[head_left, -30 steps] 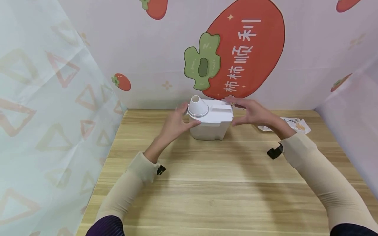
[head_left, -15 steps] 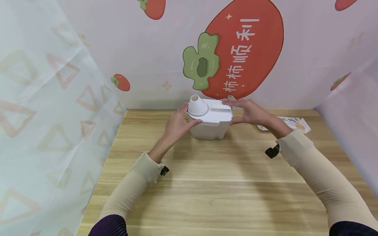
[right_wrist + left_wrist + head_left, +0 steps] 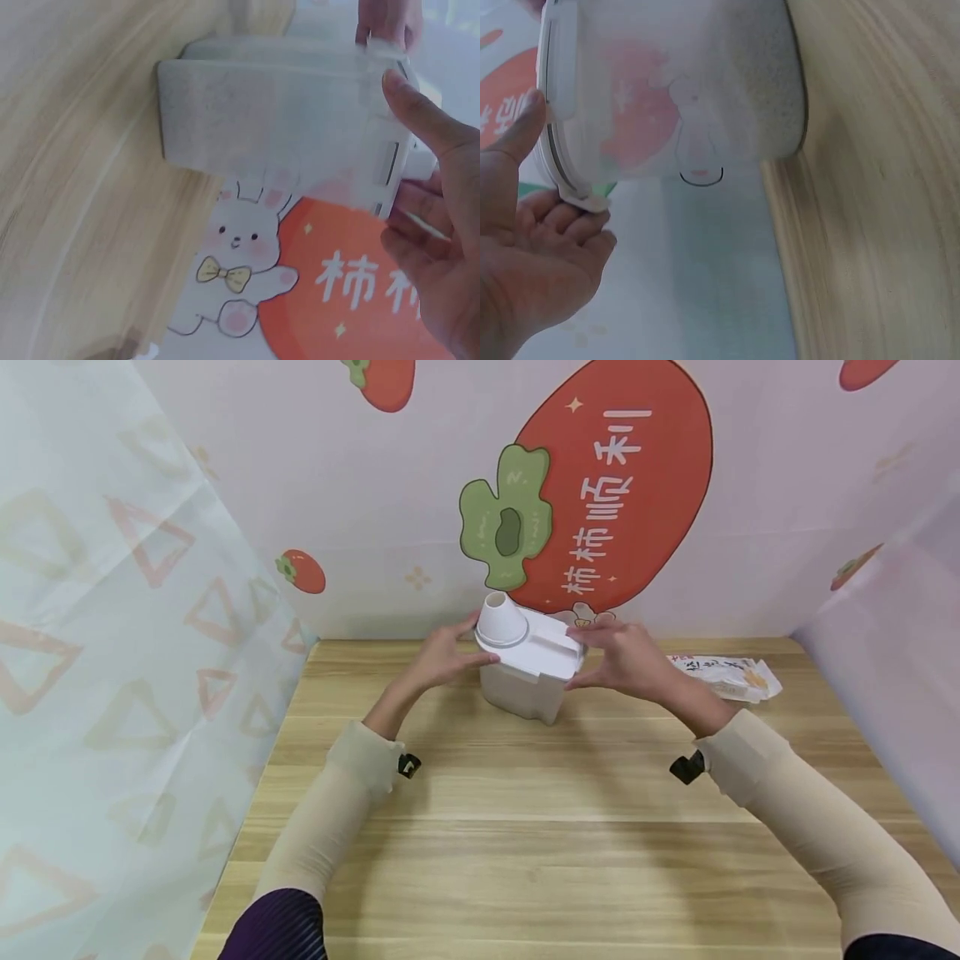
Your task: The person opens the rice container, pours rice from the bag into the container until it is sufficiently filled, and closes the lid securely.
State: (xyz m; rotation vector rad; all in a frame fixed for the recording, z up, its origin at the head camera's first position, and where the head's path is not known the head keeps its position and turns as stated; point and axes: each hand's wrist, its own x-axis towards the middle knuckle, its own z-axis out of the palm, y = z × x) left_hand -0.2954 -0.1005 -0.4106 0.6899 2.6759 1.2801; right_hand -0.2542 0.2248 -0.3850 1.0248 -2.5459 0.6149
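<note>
Container [image 3: 528,672] unlabelled, held by both hands; backdrop [image 3: 600,502] reads 柿柿顺利.

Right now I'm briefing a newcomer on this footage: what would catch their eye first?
Probably the white container at the far middle of the table, gripped at its lid by the left hand and right hand, and standing tilted. Behind it looms a big red persimmon picture on the backdrop. A small packet lies at the right.
</note>
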